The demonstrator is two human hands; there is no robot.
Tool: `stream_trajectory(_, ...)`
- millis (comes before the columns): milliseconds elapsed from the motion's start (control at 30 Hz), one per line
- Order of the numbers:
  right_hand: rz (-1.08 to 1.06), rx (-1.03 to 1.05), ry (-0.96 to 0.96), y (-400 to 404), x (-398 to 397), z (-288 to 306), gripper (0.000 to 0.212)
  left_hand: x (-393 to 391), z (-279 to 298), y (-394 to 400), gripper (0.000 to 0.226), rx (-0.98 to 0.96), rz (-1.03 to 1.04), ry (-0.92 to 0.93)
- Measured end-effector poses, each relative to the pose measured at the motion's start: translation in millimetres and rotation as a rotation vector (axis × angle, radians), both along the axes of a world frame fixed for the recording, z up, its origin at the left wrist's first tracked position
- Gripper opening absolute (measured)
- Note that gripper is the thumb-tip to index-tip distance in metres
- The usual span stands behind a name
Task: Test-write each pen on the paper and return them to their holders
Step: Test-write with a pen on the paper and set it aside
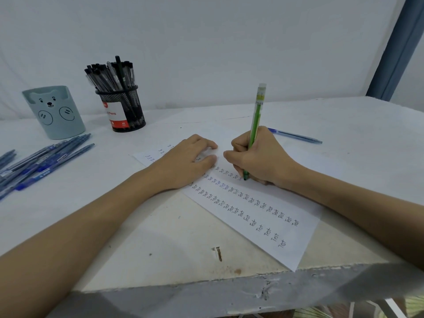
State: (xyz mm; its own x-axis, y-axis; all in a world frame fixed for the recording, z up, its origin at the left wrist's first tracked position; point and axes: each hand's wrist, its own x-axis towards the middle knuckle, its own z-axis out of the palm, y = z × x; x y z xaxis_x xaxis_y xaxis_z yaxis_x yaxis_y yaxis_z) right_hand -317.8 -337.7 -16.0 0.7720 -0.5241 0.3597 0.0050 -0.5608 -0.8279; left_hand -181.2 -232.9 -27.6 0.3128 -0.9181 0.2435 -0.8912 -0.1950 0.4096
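My right hand grips a green pen upright, its tip touching the white paper at the end of a row of written words. My left hand lies flat on the paper's far left part, fingers straight, holding the sheet down. The paper bears several rows of small handwriting. A black mesh holder full of black pens stands at the back left. A pale blue bear-faced holder stands to its left.
A heap of several blue pens lies on the table's left side. A single blue pen lies behind my right hand. The table's front edge is chipped, with a rusty mark near it.
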Motion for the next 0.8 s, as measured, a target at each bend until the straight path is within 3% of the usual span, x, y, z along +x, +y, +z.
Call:
stream_trajectory(133,-0.028,-0.008,-0.040,1,2,-1,0.056,1,0,0,0.036,-0.004,0.005,0.002)
stream_trajectory(367,-0.090,0.386,-0.005,-6,-8,11,0.043,0,1,1,0.036,0.021,0.005,-0.003)
stream_trajectory(533,-0.218,0.328,0.080,-6,-21,21,0.034,-9,9,4,0.032,0.000,-0.008,-0.004)
stream_trajectory(800,-0.499,0.317,-0.183,-11,-143,36,0.028,-134,43,-22,0.017,-0.125,-0.339,0.082)
